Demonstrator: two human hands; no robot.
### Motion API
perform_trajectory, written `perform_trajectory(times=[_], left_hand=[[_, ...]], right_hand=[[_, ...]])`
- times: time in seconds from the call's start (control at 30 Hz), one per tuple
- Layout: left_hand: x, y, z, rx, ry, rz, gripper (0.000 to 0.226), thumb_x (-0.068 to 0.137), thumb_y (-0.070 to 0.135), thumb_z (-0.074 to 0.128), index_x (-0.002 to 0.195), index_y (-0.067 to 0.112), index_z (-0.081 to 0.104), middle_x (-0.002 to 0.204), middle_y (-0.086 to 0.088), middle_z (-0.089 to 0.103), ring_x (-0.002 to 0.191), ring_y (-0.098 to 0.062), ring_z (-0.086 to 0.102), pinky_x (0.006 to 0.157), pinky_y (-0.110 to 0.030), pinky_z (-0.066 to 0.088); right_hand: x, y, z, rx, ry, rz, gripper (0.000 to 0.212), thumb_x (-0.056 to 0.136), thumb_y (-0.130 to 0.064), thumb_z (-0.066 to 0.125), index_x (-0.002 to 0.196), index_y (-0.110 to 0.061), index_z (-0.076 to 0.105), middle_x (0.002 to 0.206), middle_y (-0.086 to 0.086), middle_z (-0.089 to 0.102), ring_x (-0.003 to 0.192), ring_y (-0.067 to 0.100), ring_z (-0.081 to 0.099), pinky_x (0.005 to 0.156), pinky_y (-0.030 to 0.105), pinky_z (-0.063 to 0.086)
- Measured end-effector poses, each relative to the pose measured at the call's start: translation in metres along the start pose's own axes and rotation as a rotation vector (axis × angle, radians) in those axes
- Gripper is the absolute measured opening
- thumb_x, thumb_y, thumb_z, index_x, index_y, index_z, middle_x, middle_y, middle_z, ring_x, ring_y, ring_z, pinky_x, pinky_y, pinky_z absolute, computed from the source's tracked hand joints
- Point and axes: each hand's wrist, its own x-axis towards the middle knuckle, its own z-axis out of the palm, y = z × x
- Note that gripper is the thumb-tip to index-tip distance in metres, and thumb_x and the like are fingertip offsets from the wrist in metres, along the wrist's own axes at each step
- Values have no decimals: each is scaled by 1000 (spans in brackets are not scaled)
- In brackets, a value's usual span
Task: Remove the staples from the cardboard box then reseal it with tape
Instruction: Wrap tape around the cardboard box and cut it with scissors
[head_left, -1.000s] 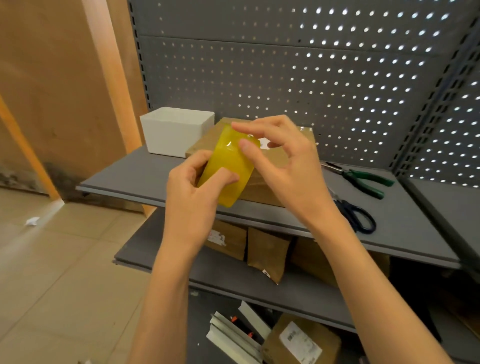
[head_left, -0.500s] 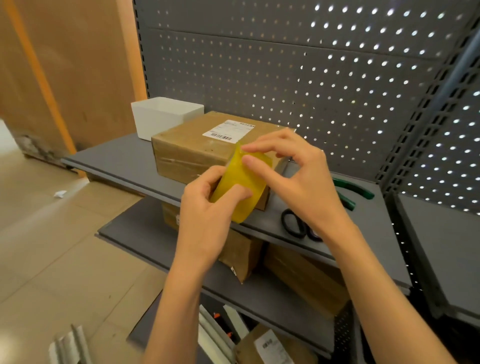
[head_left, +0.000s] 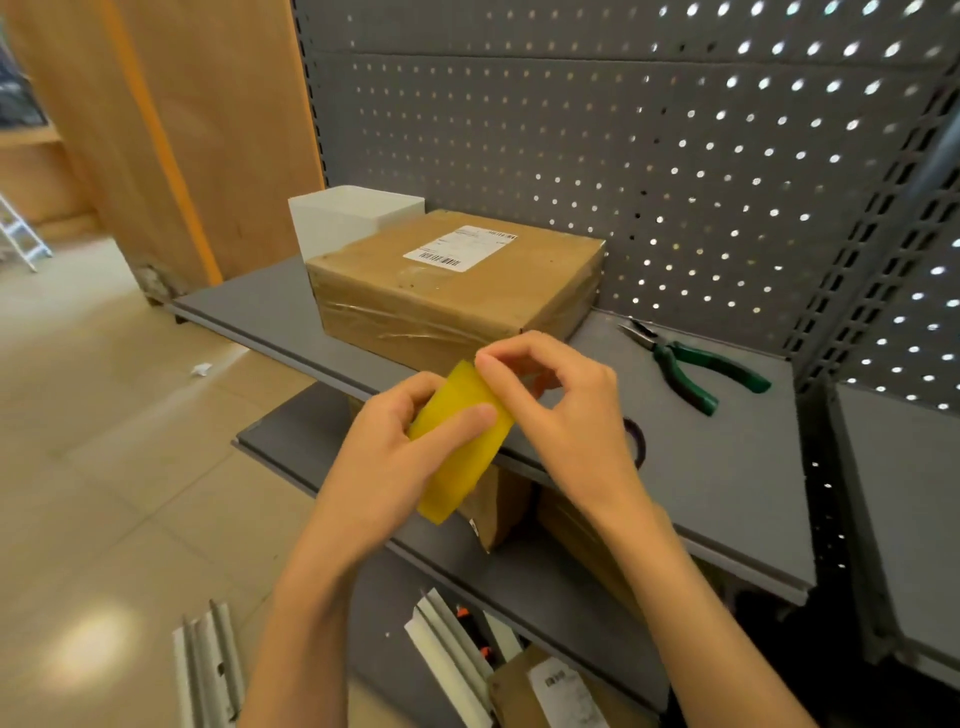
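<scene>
Head view showed the left hand curled around the yellow tape roll. The right hand pinched at the roll's upper edge with curled fingertips, the cardboard box just beyond them.

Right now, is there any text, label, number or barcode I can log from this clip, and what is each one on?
No text is legible.
Shipping label on top of the cardboard box: printed lines and barcodes, too small and blurred to read.
White label on the lower box at the bottom of the shelving: blurred print, unreadable.
Yellow tape roll in the hands: no print visible.
</scene>
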Motion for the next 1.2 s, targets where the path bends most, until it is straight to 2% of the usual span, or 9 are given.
perform_trajectory(times=[0.13, 0.27, 0.4, 0.6, 0.83, 0.93, 1.0, 1.1, 1.2], left_hand=[[-1, 2, -1, 20, 27, -15, 23, 67, 49, 64, 82, 31, 65, 74, 4, 64, 64, -9, 62, 55, -24, 51], [-2, 4, -3, 63, -4, -28, 35, 60, 58, 64, 84, 33, 65, 77, 6, 65, 71, -14, 64, 64, -45, 55], [-4, 7, -6, 101, -61, -35, 43, 59, 61, 63, 86, 28, 66, 77, 1, 64, 73, -21, 64, 68, -57, 53], [-1, 8, -9, 126, -84, -19, 42, 60, 63, 62, 86, 30, 65, 78, 1, 66, 71, -19, 66, 67, -52, 56], [3, 14, -6, 13, -143, 18, 41, 71, 50, 68, 102, 24, 61, 85, 7, 73, 73, -11, 71, 59, -16, 52], [6, 25, -2, -41, -63, -11, 31, 76, 45, 63, 94, 20, 66, 75, 1, 73, 62, -12, 70, 52, -15, 50], [14, 32, 0, 59, 21, -30, 27, 77, 49, 64, 85, 23, 67, 65, 3, 72, 55, -10, 68, 50, -19, 51], [20, 39, 4, 140, 121, -62, 27, 78, 48, 63, 71, 22, 65, 53, 4, 68, 47, -10, 66, 49, -20, 48], [20, 43, 5, 109, 136, -67, 30, 78, 49, 64, 69, 20, 65, 51, 1, 67, 46, -11, 66, 46, -20, 50]], right_hand=[[1, 2, 5, 146, 5, 104, 18, 87, -28, 63, 104, -26, 67, 85, -12, 68, 79, 4, 61, 61, 15, 44], [-1, 6, 5, 266, -51, 182, 10, 87, -23, 64, 95, -24, 69, 90, -12, 69, 88, 3, 63, 70, 23, 52], [-3, 12, 0, 499, -149, 394, 14, 84, -22, 66, 97, -24, 71, 96, -6, 70, 89, 0, 63, 70, 14, 50], [-2, 13, 2, 556, -100, 437, 7, 82, -24, 66, 83, -28, 72, 81, -14, 70, 82, -4, 63, 67, 8, 47], [17, 10, -3, 431, 32, 276, 6, 82, -17, 67, 81, -22, 71, 76, -11, 70, 78, 1, 64, 65, 12, 48], [29, 4, -14, 187, 102, 116, 8, 81, -16, 69, 79, -23, 70, 75, -13, 69, 76, 0, 63, 68, 11, 46], [37, -2, -21, 7, 141, 1, 7, 81, -17, 69, 79, -24, 70, 77, -16, 67, 77, -2, 62, 70, 10, 45], [51, -10, -30, -72, 151, -74, 2, 80, -20, 70, 79, -21, 72, 77, -12, 68, 76, 1, 62, 71, 15, 47], [59, -8, -31, -88, 123, -80, 2, 81, -20, 70, 79, -21, 71, 76, -13, 67, 75, 0, 62, 72, 15, 48]])
